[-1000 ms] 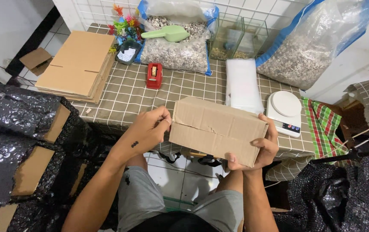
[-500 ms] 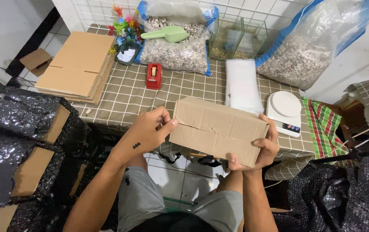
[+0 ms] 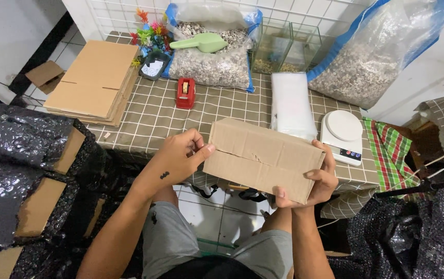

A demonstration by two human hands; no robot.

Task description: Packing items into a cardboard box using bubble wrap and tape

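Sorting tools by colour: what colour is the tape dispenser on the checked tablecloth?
Red: the small tape dispenser shows best in the head view.

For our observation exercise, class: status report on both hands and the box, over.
Left hand pressing the cardboard box at its left end. Right hand gripping its right end. Box closed, held above the table edge. Nothing in the way.
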